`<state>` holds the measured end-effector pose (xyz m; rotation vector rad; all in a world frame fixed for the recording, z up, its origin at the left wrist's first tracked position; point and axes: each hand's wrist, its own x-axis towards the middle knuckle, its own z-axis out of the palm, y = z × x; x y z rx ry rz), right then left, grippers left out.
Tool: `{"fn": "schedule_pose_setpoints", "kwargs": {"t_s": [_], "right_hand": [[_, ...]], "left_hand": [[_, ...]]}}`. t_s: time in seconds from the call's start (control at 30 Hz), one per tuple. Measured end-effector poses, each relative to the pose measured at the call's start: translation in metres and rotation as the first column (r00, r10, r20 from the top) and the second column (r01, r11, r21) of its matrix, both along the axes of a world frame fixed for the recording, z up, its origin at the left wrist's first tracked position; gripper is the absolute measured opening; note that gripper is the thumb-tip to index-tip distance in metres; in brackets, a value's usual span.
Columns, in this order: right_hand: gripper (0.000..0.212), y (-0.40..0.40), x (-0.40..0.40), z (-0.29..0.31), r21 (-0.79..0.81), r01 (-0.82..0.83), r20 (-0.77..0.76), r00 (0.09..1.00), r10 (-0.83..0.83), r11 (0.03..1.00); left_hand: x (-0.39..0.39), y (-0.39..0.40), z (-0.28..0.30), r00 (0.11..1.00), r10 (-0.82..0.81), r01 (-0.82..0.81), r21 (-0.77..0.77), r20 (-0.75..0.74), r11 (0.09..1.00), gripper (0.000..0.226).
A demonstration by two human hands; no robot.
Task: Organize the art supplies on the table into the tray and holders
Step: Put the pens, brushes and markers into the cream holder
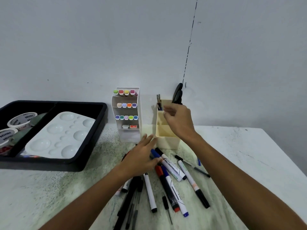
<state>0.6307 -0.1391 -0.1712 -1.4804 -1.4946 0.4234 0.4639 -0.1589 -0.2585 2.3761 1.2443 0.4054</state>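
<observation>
Several whiteboard markers and pens point(172, 173) lie scattered on the table in front of me. My left hand point(141, 158) rests on the left side of this pile with its fingers straight, pointing toward the cream holder point(166, 141). My right hand point(177, 122) hovers over the cream holder's open top, fingers loosely curled, with nothing visible in them. Thin brushes point(158, 101) stand in the holder's back left corner, and black scissors handles point(178, 94) stick up behind my right hand. A white tiered rack point(127, 131) to the left holds rows of coloured markers.
A black tray point(93, 140) at the left holds a white paint palette point(63, 135) and rolls of tape point(21, 120). The wall stands right behind the holders. The table's right edge runs diagonally at the far right.
</observation>
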Motion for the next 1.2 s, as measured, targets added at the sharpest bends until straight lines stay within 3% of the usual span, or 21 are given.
{"fn": "schedule_pose_setpoints", "kwargs": {"t_s": [0.07, 0.17, 0.3, 0.4, 0.5, 0.6, 0.77, 1.03, 1.2], "right_hand": [[0.020, -0.025, 0.010, -0.017, 0.000, -0.079, -0.010, 0.997, 0.079, 0.997], [0.017, -0.062, 0.035, -0.060, -0.128, -0.151, 0.026, 0.987, 0.156, 0.980], [0.027, -0.096, 0.051, -0.114, -0.179, -0.089, 0.303, 0.943, 0.141, 0.980], [0.039, -0.109, 0.036, -0.131, -0.205, -0.091, 0.390, 0.906, 0.166, 0.975], [0.048, -0.112, 0.024, -0.130, -0.258, -0.115, 0.332, 0.922, 0.200, 0.959], [0.039, -0.112, 0.020, -0.126, -0.178, -0.172, 0.248, 0.945, 0.213, 0.969], [0.024, -0.112, 0.036, -0.120, -0.073, -0.073, 0.241, 0.966, 0.089, 0.995], [0.026, -0.124, 0.050, -0.093, -0.434, -0.004, 0.357, 0.917, 0.177, 0.901], [0.030, -0.130, 0.051, -0.074, -0.641, 0.056, 0.487, 0.800, 0.350, 0.765]], "left_hand": [[-0.014, -0.009, -0.007, 0.999, 0.039, -0.039, 0.011, 0.005, 0.999, 0.074], [-0.043, -0.020, -0.028, 0.995, 0.098, -0.098, 0.026, -0.003, 0.995, 0.076], [-0.063, -0.033, -0.049, 0.989, 0.127, -0.125, 0.020, -0.079, 0.992, 0.097], [-0.055, -0.042, -0.052, 0.978, 0.151, -0.148, 0.027, -0.142, 0.989, 0.112], [-0.042, -0.045, -0.054, 0.965, 0.196, -0.190, 0.049, -0.174, 0.981, 0.113], [-0.037, -0.047, -0.053, 0.966, 0.206, -0.200, 0.057, -0.157, 0.978, 0.100], [-0.051, -0.043, -0.052, 0.972, 0.209, -0.207, 0.028, -0.107, 0.978, 0.112], [-0.049, -0.040, -0.046, 0.960, 0.250, -0.248, 0.029, -0.128, 0.968, 0.096], [-0.043, -0.042, -0.040, 0.954, 0.284, -0.283, 0.021, -0.096, 0.959, 0.075]]}}
